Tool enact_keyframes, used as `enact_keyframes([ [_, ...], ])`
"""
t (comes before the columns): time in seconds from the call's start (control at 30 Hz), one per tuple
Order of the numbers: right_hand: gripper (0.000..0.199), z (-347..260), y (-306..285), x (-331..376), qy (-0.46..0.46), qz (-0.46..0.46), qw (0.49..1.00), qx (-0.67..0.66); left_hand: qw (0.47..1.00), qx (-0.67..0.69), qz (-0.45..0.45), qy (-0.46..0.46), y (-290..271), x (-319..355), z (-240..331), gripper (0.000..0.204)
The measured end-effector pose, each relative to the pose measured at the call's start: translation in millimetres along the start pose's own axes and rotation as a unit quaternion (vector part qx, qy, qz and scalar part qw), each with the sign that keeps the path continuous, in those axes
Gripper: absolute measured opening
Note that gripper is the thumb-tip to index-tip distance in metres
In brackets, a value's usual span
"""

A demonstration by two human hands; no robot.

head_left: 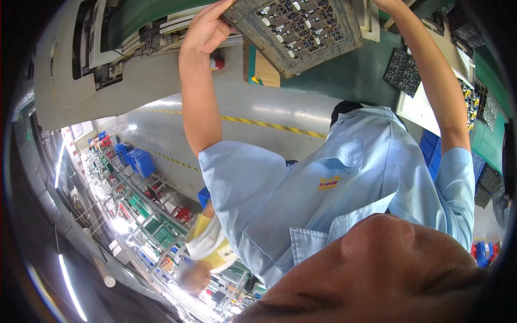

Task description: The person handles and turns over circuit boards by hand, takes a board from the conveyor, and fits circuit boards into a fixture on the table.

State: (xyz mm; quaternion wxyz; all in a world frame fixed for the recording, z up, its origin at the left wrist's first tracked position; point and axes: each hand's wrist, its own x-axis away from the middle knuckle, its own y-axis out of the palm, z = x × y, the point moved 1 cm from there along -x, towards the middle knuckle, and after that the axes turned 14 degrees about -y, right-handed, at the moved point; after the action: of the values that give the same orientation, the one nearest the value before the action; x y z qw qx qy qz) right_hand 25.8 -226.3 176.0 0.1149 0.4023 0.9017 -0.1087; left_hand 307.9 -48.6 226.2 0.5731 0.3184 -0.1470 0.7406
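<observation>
A dark, rectangular fixture plate (318, 59) is held up at the top of the head view, tilted, with screws along its rim. Rows of small black parts with white pieces fill its recessed middle. My left hand (207, 29) grips the plate's left edge, fingers partly hidden behind it. My right hand (386, 3) is beyond the plate's right side and is mostly cut off by the upper edge of the picture. Its fingers do not show, so whether it touches the plate is unclear.
Machine with a green belt (132, 24) at upper left. Brown board (266, 70) with a yellow-handled item lies below the plate. Dark tray of small parts (403, 71) and blue crates (429, 151) stand right. A co-worker (215, 245) is behind, near long workbenches. Striped floor tape (269, 125) crosses the floor.
</observation>
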Motion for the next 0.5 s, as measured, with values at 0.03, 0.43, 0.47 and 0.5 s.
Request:
enact_keyframes([
  [0.03,0.024,1,0,0,-0.002,0.000,1.000,0.003,1.000,0.006,-0.002,0.005,-2,0,0,0.028],
  [0.43,0.023,3,-4,3,0.009,0.004,1.000,-0.023,0.998,0.023,-0.057,-0.001,13,-1,2,0.026],
  [0.47,0.023,3,-4,3,0.009,0.005,1.000,-0.023,0.996,-0.018,-0.086,-0.006,5,-2,4,0.025],
  [0.5,0.023,2,-4,2,0.018,0.007,1.000,-0.014,0.991,-0.060,-0.116,-0.011,-1,-3,4,0.025],
])
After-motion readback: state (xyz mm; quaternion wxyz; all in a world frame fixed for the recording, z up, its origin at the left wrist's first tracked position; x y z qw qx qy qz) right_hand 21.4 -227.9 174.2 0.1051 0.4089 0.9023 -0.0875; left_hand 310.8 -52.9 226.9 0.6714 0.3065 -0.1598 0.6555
